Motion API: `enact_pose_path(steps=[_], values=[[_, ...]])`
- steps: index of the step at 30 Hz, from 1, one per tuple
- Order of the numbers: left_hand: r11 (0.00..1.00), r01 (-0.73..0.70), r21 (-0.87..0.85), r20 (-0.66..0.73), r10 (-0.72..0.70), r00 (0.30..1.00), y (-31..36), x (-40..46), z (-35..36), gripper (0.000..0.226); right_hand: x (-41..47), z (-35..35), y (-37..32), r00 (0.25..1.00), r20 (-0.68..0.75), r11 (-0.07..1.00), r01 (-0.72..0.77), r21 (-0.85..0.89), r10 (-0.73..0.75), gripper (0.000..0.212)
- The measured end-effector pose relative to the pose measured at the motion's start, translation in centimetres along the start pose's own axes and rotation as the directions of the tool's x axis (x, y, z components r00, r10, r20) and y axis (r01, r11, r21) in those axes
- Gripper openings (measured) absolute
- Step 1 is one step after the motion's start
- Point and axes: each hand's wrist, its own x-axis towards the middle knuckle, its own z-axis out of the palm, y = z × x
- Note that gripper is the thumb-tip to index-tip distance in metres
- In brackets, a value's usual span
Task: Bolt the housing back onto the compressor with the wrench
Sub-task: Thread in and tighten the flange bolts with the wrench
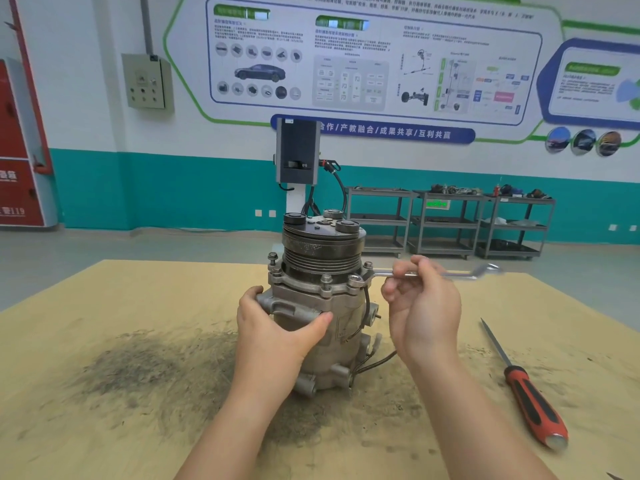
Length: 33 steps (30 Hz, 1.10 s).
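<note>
A grey metal compressor [341,327] stands upright on the wooden table [114,306], its dark pulley [322,251] on top. The flanged housing [304,284] sits under the pulley with several bolts [326,279] standing in it. A silver ring wrench [460,273] lies level, its ring end seated on a front-right bolt. My right hand [422,306] grips the wrench shaft near its middle. On the compressor's left side, my left hand [273,327] grips the body just below the flange.
A screwdriver [530,393] with a red and black handle lies on the table to the right. Dark grime stains [145,368] the tabletop at left. Grey shelving carts [446,223] and a wall-mounted charger unit [298,150] stand beyond the table.
</note>
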Motion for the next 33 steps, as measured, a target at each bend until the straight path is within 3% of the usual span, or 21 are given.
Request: enact_pose_path(steps=[2, 4, 6, 7, 8, 10, 12, 14, 16, 20, 23, 28, 33], values=[[1.000, 0.003, -0.006, -0.010, -0.003, 1.000, -0.1, 0.1, 0.0, 0.103, -2.4, 0.3, 1.2, 0.929, 0.045, 0.917, 0.369, -0.151, -0.366, 0.018], [1.000, 0.010, -0.002, -0.017, -0.010, 1.000, -0.1, 0.2, 0.1, 0.103, -4.6, 0.7, 2.3, 0.739, 0.306, 0.667, 0.674, -0.318, -0.601, 0.023], [1.000, 0.016, 0.005, -0.024, -0.016, 1.000, -0.3, 0.4, 0.3, 0.100, -5.8, 1.0, 3.2, 0.543, 0.569, 0.370, 0.839, -0.399, -0.617, 0.031], [1.000, 0.011, 0.016, -0.026, -0.010, 1.000, -0.3, 0.4, 0.3, 0.096, -6.0, 1.2, 3.3, 0.513, 0.626, 0.295, 0.856, -0.424, -0.588, 0.031], [1.000, 0.006, 0.018, -0.025, -0.006, 1.000, -0.3, 0.4, 0.3, 0.095, -6.1, 1.6, 3.1, 0.527, 0.632, 0.288, 0.847, -0.448, -0.568, 0.028], [1.000, 0.013, -0.006, -0.016, -0.013, 1.000, -0.2, 0.2, 0.3, 0.102, -5.9, 2.2, 2.1, 0.614, 0.544, 0.414, 0.789, -0.455, -0.572, 0.018], [1.000, -0.007, -0.007, -0.021, 0.007, 1.000, 0.0, 0.1, 0.2, 0.104, -5.3, 2.4, 0.4, 0.755, 0.357, 0.648, 0.655, -0.388, -0.550, 0.009], [1.000, -0.017, -0.007, -0.024, 0.017, 1.000, 0.1, 0.1, 0.1, 0.102, -4.1, 2.2, -1.3, 0.882, 0.178, 0.843, 0.470, -0.262, -0.436, 0.010], [1.000, -0.020, -0.003, -0.016, 0.020, 1.000, 0.1, 0.0, 0.1, 0.102, -2.9, 1.7, -2.1, 0.957, 0.089, 0.945, 0.288, -0.156, -0.277, 0.015], [1.000, -0.015, -0.004, -0.006, 0.015, 1.000, 0.3, -0.1, 0.0, 0.107, -1.1, 0.9, -1.9, 0.998, 0.069, 1.000, 0.002, 0.010, -0.002, 0.019], [1.000, -0.015, -0.001, -0.004, 0.015, 1.000, 0.3, -0.1, -0.1, 0.108, 0.1, 0.5, -1.9, 0.989, 0.096, 0.992, -0.114, 0.059, 0.108, 0.018], [1.000, -0.012, 0.006, -0.002, 0.012, 1.000, 0.3, 0.0, 0.0, 0.105, 1.4, -0.2, -1.9, 0.966, 0.168, 0.974, -0.213, 0.078, 0.198, 0.020], [1.000, -0.005, 0.006, -0.004, 0.005, 1.000, 0.2, 0.1, 0.0, 0.108, 1.8, -0.3, -1.7, 0.960, 0.215, 0.979, -0.195, 0.061, 0.178, 0.019]])
